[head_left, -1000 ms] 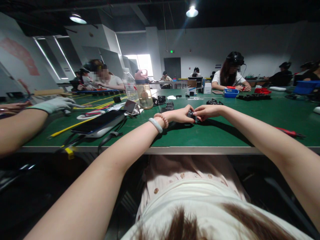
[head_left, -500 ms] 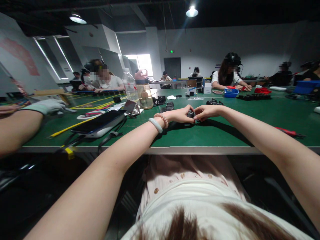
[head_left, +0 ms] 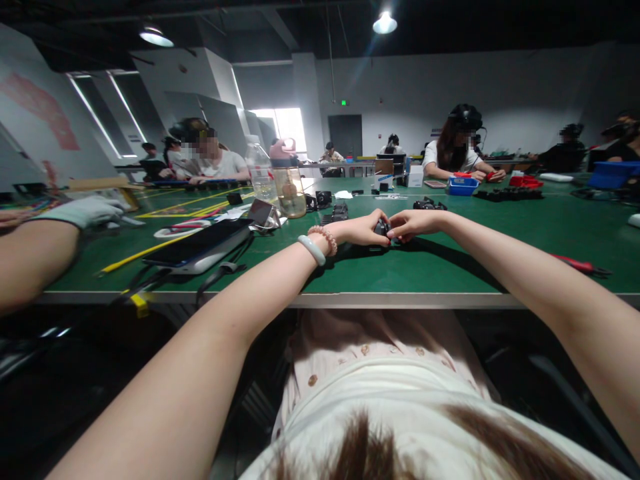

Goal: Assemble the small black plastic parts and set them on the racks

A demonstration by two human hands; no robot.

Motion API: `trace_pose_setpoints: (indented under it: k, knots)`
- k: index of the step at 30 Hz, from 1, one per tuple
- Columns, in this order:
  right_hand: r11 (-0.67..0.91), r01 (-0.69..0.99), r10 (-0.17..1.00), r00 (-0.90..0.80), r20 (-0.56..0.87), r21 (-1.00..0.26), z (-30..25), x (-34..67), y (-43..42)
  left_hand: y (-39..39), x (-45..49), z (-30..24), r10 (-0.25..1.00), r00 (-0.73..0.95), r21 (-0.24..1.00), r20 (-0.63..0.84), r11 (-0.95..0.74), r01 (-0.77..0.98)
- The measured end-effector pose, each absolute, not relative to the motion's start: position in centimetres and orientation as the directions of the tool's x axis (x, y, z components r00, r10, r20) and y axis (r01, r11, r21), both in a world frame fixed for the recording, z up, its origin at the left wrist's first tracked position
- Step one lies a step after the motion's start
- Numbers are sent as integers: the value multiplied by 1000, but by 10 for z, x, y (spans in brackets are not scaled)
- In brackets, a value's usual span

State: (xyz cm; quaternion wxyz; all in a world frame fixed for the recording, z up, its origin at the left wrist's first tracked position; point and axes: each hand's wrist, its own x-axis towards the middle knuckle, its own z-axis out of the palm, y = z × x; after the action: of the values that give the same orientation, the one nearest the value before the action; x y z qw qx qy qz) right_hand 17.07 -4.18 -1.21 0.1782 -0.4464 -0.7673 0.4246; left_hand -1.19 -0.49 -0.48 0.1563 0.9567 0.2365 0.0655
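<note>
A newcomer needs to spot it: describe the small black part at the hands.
On the green table, follow the two nearest bare forearms to where the left hand and right hand come together. There, in the left hand's grip, sits the small black part. Unlike the black pieces lying farther back, it is held.

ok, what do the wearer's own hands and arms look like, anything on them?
Both hands are gloveless, forearms sleeveless. The left hand has a pale, smooth bangle and a pinkish beaded bracelet at its wrist. No jewellery shows on the right hand or wrist.
</note>
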Motion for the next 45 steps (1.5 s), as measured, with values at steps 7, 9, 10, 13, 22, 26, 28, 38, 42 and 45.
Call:
trace_pose_setpoints:
  k: [7,9,10,13,22,26,28,38,42,45]
  knots:
    - [236,526,838,-536,-103,-817,-14,172,-40,-5,-13,-5,476,878,327,48,-838,437]
    - [225,521,840,-532,-107,-824,-14,172,-39,-6,-13,-5,482,875,324,41,-835,445]
    - [219,517,841,-530,-109,-828,-14,172,-39,-7,-13,-4,484,874,325,38,-833,448]
    - [200,507,845,-523,-115,-838,-14,172,-39,-9,-14,-4,490,871,335,34,-827,452]
    - [161,455,841,-528,-120,-876,-15,173,-38,-9,-14,-3,486,873,342,30,-826,448]
    - [155,445,838,-532,-122,-882,-15,173,-37,-9,-13,-3,490,871,352,20,-819,453]
    - [157,446,837,-534,-121,-881,-15,173,-37,-10,-13,-3,497,868,351,17,-816,460]
    - [221,513,836,-538,-110,-829,-13,171,-41,-5,-13,-5,475,878,335,52,-837,433]
    - [252,547,835,-540,-106,-799,-13,170,-42,-4,-12,-6,474,879,334,53,-838,431]
    - [265,563,838,-536,-102,-783,-13,170,-42,-6,-12,-5,480,876,335,50,-834,438]
